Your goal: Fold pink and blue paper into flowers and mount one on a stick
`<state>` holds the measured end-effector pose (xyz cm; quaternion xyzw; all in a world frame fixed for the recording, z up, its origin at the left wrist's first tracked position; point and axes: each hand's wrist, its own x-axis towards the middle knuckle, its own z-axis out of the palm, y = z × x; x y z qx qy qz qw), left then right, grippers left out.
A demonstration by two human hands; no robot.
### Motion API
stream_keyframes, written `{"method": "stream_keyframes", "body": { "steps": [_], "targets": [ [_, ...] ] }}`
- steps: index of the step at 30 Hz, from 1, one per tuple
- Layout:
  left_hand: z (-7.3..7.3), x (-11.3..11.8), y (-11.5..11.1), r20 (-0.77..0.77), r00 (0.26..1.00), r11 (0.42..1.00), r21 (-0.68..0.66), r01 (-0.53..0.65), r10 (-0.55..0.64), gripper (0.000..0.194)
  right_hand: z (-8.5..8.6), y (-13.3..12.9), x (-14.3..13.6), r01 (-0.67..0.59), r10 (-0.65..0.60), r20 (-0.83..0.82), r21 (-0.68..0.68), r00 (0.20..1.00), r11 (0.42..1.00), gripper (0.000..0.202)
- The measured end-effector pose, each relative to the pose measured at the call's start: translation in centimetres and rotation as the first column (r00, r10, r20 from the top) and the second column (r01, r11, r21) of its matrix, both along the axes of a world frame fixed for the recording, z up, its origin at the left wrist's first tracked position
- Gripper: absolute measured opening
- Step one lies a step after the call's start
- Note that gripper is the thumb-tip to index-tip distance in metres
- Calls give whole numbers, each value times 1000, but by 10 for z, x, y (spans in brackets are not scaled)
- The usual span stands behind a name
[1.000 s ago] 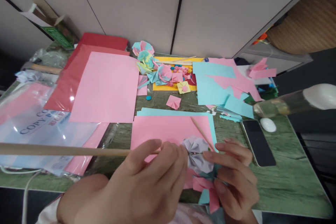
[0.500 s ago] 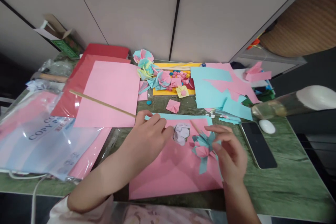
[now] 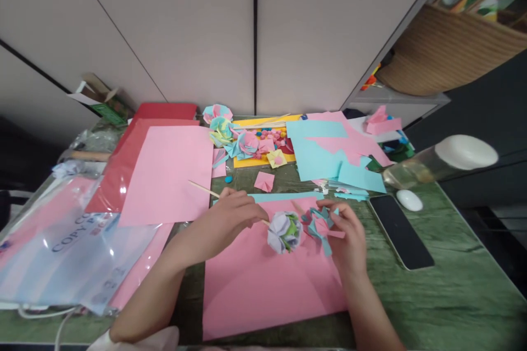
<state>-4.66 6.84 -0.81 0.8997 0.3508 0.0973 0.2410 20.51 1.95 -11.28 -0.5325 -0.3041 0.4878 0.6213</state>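
Observation:
My left hand (image 3: pixel 236 214) grips a thin wooden stick that has a white-and-green paper flower (image 3: pixel 284 232) at its right end. The flower is over the large pink sheet (image 3: pixel 267 285), and the bare end of the stick points away to the left. My right hand (image 3: pixel 348 236) is closed on a teal-and-pink paper flower (image 3: pixel 319 225), its fingers at the flower's right side. A short stick end shows just behind that flower. The two flowers are side by side, very close together. A light-blue sheet peeks out behind the pink one.
Several finished paper flowers (image 3: pixel 247 144) and small pompoms lie on a yellow sheet (image 3: pixel 247 162) at the back. Blue paper pieces (image 3: pixel 317 159), a phone (image 3: pixel 400 232) and a tilted clear bottle (image 3: pixel 415 167) are to the right. Wrapped paper packs (image 3: pixel 82 258) cover the left side.
My left hand has turned the stick and brought the white flower nearer, its green inside now showing. My right hand has tipped the teal-and-pink flower, so its pink middle shows more. The view has shifted slightly.

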Motion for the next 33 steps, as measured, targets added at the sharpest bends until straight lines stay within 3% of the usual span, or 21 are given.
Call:
{"method": "stream_keyframes", "body": {
  "steps": [3,5,9,12,14,33],
  "targets": [
    [-6,2,-2,-29,999,998,67,-17,19,34,1,-1,-1,-6,6,-26,-26,1000,1000,17],
    [-10,4,-6,-91,993,982,183,-52,70,34,1,-1,-3,4,-4,-3,-55,1000,998,19],
    [-13,9,-17,-214,953,869,487,-87,216,38,-6,0,-3,51,-44,105,-64,993,997,22],
    [-10,13,-24,-236,922,785,610,-106,308,32,-13,0,-3,54,-44,91,-107,995,993,22],
    [-7,16,-27,-247,912,762,639,-102,329,29,-16,0,-4,26,-18,62,-139,998,990,21],
    [-10,13,-32,-258,896,739,665,-106,360,28,-6,4,-17,-140,88,-265,-182,960,973,22]
  ]
}}
